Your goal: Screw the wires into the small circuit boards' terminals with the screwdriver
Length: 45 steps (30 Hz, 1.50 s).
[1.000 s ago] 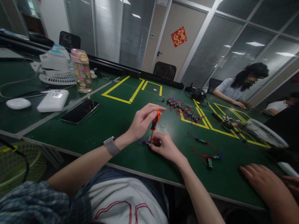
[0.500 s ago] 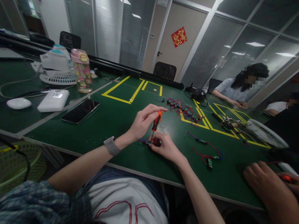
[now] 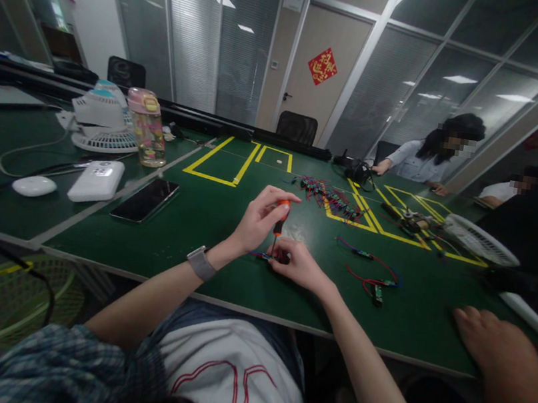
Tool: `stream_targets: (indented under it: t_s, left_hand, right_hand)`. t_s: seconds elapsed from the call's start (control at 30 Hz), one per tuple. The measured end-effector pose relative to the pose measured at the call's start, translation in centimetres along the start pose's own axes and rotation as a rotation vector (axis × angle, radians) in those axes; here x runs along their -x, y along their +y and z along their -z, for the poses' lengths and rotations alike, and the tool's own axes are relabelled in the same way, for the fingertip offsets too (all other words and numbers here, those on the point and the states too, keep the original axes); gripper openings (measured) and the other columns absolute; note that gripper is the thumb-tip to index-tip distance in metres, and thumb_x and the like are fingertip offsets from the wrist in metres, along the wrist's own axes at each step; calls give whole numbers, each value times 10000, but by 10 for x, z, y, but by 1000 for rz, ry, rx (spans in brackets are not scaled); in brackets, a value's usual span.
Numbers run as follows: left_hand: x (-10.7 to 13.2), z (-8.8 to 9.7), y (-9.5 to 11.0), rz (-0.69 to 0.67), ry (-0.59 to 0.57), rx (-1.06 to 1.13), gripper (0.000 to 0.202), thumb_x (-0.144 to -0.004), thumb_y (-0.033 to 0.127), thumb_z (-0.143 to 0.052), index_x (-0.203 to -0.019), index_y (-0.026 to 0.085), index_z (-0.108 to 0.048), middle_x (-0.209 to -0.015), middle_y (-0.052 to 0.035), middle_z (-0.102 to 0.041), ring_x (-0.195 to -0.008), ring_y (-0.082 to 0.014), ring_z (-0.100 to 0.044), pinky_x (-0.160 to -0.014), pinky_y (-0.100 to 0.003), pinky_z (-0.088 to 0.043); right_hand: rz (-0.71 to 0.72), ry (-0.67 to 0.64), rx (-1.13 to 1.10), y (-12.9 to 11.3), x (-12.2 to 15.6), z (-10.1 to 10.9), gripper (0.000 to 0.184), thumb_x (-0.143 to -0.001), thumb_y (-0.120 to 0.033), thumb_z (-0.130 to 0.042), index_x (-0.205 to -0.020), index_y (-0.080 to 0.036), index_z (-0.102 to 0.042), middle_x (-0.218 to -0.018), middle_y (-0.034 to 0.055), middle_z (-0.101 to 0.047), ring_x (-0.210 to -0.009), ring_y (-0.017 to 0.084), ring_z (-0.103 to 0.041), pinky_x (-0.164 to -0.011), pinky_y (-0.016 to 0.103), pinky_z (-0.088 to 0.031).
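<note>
An orange and black screwdriver (image 3: 279, 225) stands nearly upright, its handle gripped by the fingers of my left hand (image 3: 260, 217). The tip of its shaft meets a small circuit board (image 3: 265, 256) with red and blue wires, low on the green table. My right hand (image 3: 297, 263) pinches the right end of that board, and its fingers partly hide it. To the right lie several loose green boards (image 3: 377, 293) with red and blue wires.
Beyond my hands lies a heap of wired boards (image 3: 333, 199) near yellow tape. On the left are a phone (image 3: 145, 199), a power bank (image 3: 97, 181), a bottle (image 3: 147, 129) and a fan (image 3: 104, 116). A co-worker's hand (image 3: 491, 336) rests at the right.
My left fingers have shifted on the screwdriver handle, covering more of it. The near co-worker's hands have moved right. The person across has reached an arm toward the black object.
</note>
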<state>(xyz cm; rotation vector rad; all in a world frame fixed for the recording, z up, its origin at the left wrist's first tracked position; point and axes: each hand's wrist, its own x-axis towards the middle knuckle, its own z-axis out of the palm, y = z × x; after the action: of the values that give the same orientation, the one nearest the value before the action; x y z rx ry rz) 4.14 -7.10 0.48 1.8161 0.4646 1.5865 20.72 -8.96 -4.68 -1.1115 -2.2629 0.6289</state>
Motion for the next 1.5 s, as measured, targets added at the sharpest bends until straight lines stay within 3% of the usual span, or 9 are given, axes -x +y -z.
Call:
stream_targets:
  t_s: [0.1,0.23,0.37,0.57,0.77,1.0,1.2,1.33,1.5]
  left_hand:
    - [0,1,2,18,-23,16,258,-958,244,-458,-1051,179,-690,-964,-50,-582,-772,-123,-581,-695,-244,-497]
    - [0,0,3,-3,3,-11,193,-932,243,-531,-1017,179,-692,-942,-41,-558,-731,-106,-547,-621,-214,-461]
    - [-1,-1,1,-69,49,-65,103,-877,209,-618,-934,192,-702,-917,-33,-534,-838,-131,-548,-697,-220,-474]
    - [0,0,0,-1,-21,15,255,-948,236,-481,-1083,199,-694,-1043,-59,-563,-833,-129,-579,-722,-246,-505]
    - [0,-1,2,15,-35,60,254,-951,235,-496,-1140,194,-659,-973,-46,-558,-786,-116,-576,-670,-224,-507]
    - [0,0,-2,-47,93,-188,91,-867,217,-645,-944,186,-684,-903,-20,-534,-783,-115,-525,-697,-224,-456]
    - [0,2,-1,6,26,-82,314,-977,221,-395,-1139,208,-663,-900,-31,-522,-741,-122,-544,-676,-247,-477]
    - [0,1,-1,-13,35,-76,264,-958,240,-480,-1144,215,-665,-929,-34,-497,-726,-106,-523,-624,-212,-479]
    - [0,-1,-3,-36,60,-71,159,-900,244,-605,-1018,211,-706,-936,-29,-467,-782,-107,-524,-630,-183,-489]
  right_hand:
    - [8,1,9,0,0,0,115,-754,-75,-630,-838,-138,-676,-728,-8,-576,-638,112,-520,-600,220,-405]
    - [6,8,17,1,0,-1,119,-749,-68,-635,-834,-142,-673,-722,-11,-572,-637,112,-515,-596,218,-399]
    - [13,15,16,2,-1,-2,114,-743,-66,-643,-824,-141,-669,-718,-14,-565,-625,107,-504,-585,215,-392]
    - [13,11,19,2,-1,-1,124,-741,-54,-646,-826,-140,-673,-715,-15,-563,-632,108,-508,-595,215,-395]
    - [25,14,24,3,-1,-2,123,-742,-55,-642,-830,-134,-673,-714,-15,-559,-633,106,-508,-600,216,-395]
    - [32,12,27,5,-1,-2,118,-737,-63,-637,-821,-142,-663,-733,-15,-555,-628,100,-491,-593,212,-388]
    - [17,3,23,4,-1,-2,110,-751,-72,-641,-835,-139,-668,-725,-17,-555,-624,98,-491,-594,211,-386]
    - [8,3,25,2,-1,-1,115,-750,-64,-637,-832,-139,-665,-728,-16,-558,-627,100,-497,-598,213,-388]
    - [9,4,25,1,-1,0,118,-739,-57,-640,-822,-137,-665,-714,-19,-553,-623,101,-497,-587,211,-385]
